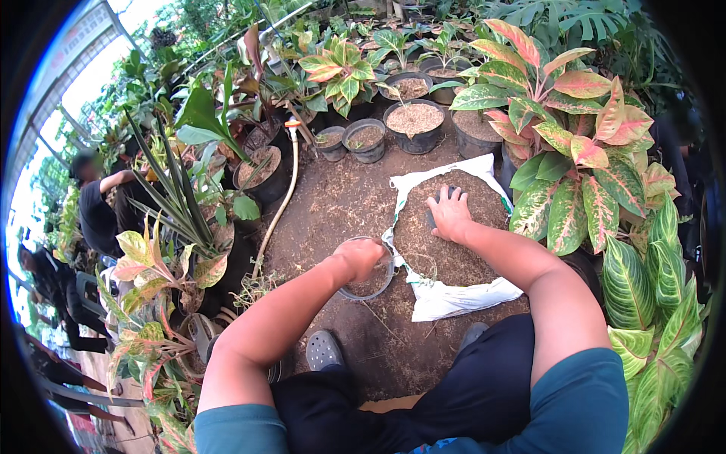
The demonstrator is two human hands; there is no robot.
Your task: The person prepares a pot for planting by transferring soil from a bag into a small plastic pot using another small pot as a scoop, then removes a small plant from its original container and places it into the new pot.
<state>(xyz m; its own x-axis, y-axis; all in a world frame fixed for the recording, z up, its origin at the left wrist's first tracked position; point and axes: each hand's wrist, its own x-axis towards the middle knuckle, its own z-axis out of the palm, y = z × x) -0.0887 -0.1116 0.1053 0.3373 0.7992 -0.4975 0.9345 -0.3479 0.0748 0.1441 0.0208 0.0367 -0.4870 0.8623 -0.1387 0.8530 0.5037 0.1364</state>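
An open white woven sack (454, 303) of brown, crumbly potting mix (471, 255) lies on the ground before me. My right hand (452, 215) rests on a small dark object (431, 218) in the mix, its fingers spread over it; how firmly it holds the object is hidden. Left of the sack, my left hand (362, 258) reaches into a round, clear plastic container (371, 295) and its fingers are curled at the rim. Some mix shows inside the container. A thin, pale wiry loop (422, 267) lies at the sack's left edge.
Black pots of mix (415, 142) line the far side. A pale hose (281, 210) with an orange tip runs at the left. Large pink-and-green aglaonemas (584, 119) crowd the right, and potted plants (198, 227) the left. Other people (102, 210) sit at the far left.
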